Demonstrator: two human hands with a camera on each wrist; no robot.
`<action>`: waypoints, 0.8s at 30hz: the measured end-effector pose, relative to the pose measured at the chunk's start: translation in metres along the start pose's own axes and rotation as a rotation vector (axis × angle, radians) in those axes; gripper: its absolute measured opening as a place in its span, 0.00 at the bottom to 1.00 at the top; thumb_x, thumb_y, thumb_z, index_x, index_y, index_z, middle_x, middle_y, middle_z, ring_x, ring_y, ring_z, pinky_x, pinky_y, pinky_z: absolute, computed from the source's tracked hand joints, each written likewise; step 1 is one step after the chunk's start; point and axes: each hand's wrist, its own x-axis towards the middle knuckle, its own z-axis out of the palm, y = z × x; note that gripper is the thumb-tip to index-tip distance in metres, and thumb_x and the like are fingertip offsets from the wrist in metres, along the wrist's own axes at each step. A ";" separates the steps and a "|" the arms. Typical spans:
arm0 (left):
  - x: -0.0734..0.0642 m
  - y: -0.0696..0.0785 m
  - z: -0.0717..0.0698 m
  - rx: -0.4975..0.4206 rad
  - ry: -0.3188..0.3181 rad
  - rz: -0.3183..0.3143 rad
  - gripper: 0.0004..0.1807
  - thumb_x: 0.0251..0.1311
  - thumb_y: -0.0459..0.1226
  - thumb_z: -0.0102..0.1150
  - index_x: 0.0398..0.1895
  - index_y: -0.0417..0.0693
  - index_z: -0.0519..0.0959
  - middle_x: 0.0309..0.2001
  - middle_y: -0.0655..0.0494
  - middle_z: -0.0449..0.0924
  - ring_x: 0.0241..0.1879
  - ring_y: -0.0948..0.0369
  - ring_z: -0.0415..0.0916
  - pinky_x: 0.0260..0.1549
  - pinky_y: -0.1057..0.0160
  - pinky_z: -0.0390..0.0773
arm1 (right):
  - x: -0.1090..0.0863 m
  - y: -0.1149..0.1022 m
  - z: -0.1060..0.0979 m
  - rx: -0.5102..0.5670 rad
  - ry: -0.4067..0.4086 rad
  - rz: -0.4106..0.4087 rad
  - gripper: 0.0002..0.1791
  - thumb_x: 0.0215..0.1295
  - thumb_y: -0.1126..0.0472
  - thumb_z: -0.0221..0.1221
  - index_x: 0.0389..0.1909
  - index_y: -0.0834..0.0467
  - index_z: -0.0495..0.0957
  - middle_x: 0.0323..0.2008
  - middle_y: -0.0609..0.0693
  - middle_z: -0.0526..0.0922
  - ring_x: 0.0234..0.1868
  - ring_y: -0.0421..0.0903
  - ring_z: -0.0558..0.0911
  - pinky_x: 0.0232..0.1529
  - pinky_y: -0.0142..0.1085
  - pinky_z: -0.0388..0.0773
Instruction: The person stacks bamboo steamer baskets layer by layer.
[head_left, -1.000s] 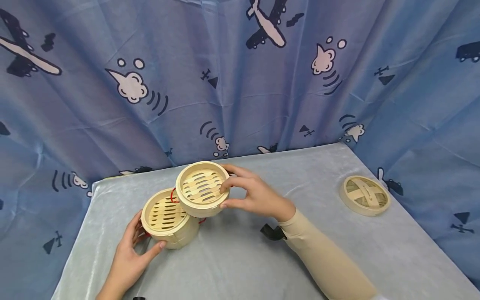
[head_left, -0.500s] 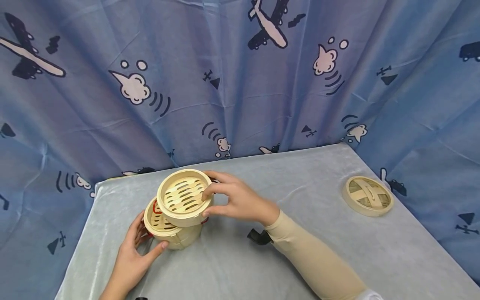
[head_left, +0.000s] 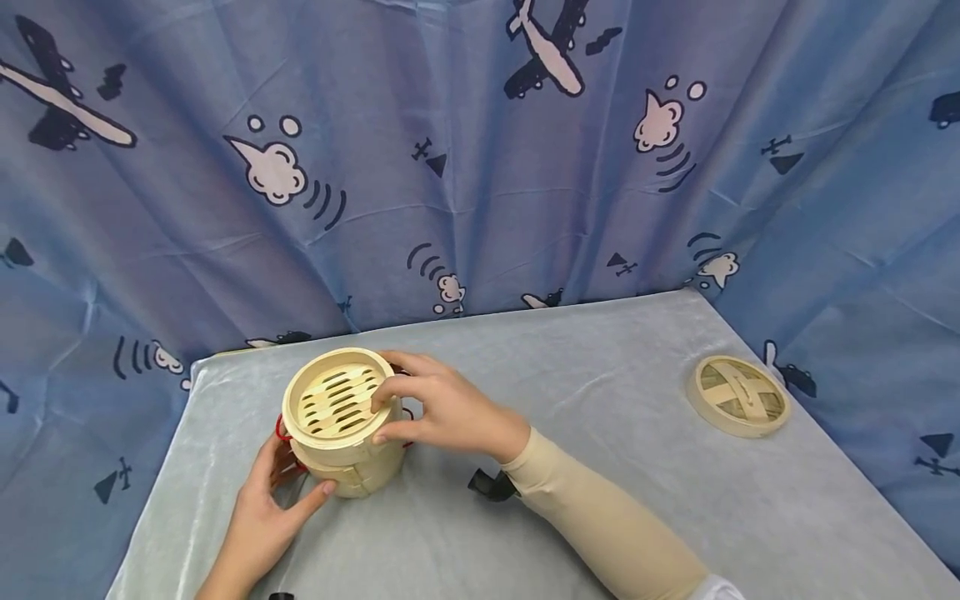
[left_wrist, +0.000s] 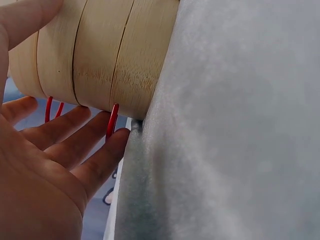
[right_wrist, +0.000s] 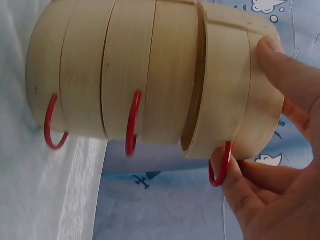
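A round bamboo steamer basket (head_left: 337, 404) with a slatted floor sits over a stack of two like baskets (head_left: 378, 468), at the left of the table. My right hand (head_left: 453, 414) grips its rim, thumb in front and fingers over the far side. In the right wrist view the upper basket (right_wrist: 227, 80) is slightly tilted, with a narrow gap along the lower stack (right_wrist: 120, 70). Red loops (right_wrist: 133, 122) hang from the baskets' sides. My left hand (head_left: 258, 517) holds the lower stack, thumb at the front; in the left wrist view its fingers (left_wrist: 100, 167) lie along the stack's side.
A bamboo lid (head_left: 738, 396) with a woven top and a small handle lies at the right of the table. Grey cloth covers the table (head_left: 570, 533). A blue curtain (head_left: 480, 167) printed with aeroplanes hangs behind and at the sides.
My right hand has carried the upper basket left and down, from beside the lower stack to over it. The left hand has stayed at the lower stack.
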 end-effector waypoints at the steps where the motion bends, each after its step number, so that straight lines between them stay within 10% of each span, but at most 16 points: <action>1: 0.000 0.000 0.000 -0.003 -0.001 0.002 0.54 0.46 0.34 0.80 0.76 0.61 0.57 0.60 0.54 0.74 0.56 0.66 0.72 0.52 0.73 0.72 | 0.001 -0.001 0.002 -0.007 0.004 0.007 0.18 0.55 0.40 0.70 0.40 0.44 0.82 0.65 0.52 0.71 0.65 0.45 0.70 0.65 0.37 0.68; 15: 0.002 0.001 0.000 -0.026 0.000 0.062 0.49 0.49 0.34 0.78 0.74 0.60 0.61 0.58 0.58 0.73 0.56 0.67 0.73 0.53 0.72 0.74 | 0.005 -0.016 0.015 -0.066 0.028 0.115 0.18 0.54 0.39 0.71 0.40 0.43 0.82 0.65 0.50 0.72 0.57 0.43 0.73 0.50 0.31 0.74; 24: 0.002 0.002 0.001 -0.024 0.010 0.053 0.53 0.47 0.32 0.79 0.76 0.60 0.58 0.58 0.57 0.73 0.56 0.67 0.72 0.52 0.74 0.74 | 0.004 -0.029 0.020 -0.126 0.028 0.194 0.19 0.54 0.36 0.69 0.40 0.42 0.81 0.66 0.53 0.71 0.64 0.50 0.72 0.59 0.47 0.75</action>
